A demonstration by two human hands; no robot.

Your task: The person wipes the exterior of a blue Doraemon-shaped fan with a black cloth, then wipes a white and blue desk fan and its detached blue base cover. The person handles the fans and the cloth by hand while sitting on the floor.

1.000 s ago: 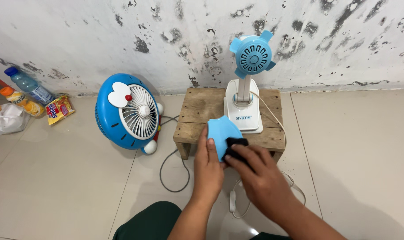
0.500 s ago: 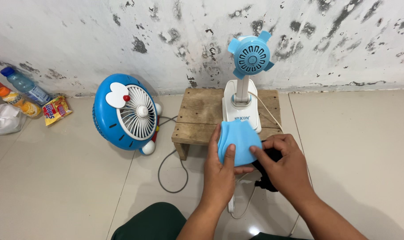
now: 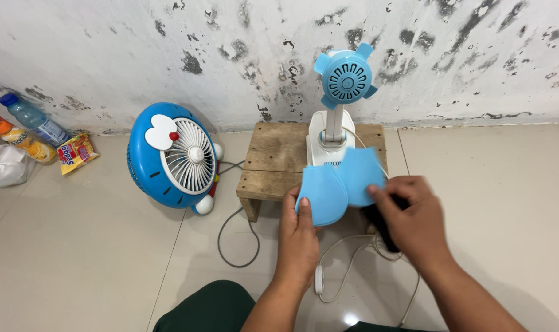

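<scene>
My left hand [image 3: 297, 233] holds a light blue fan blade [image 3: 322, 195] by its lower edge, in front of the wooden stool [image 3: 273, 163]. My right hand [image 3: 411, 218] pinches a second light blue blade [image 3: 360, 175] that overlaps the first, and a black cloth [image 3: 378, 222] sits tucked under its palm. Behind them, on the stool, stands a white desk fan [image 3: 332, 147] with a blue motor head [image 3: 346, 77] and no blades or grille on it.
A round blue cartoon-cat fan [image 3: 172, 154] stands on the tiled floor to the left, its grey cable [image 3: 230, 237] looping near the stool. A white cord with an inline switch [image 3: 319, 280] lies by my knees. Two bottles [image 3: 31, 126], a snack packet and a plastic bag lie far left by the stained wall.
The stacked blue blades have been fanned apart: my right hand drew one blade up and to the right while my left kept the other. The black cloth moved right with my right hand.
</scene>
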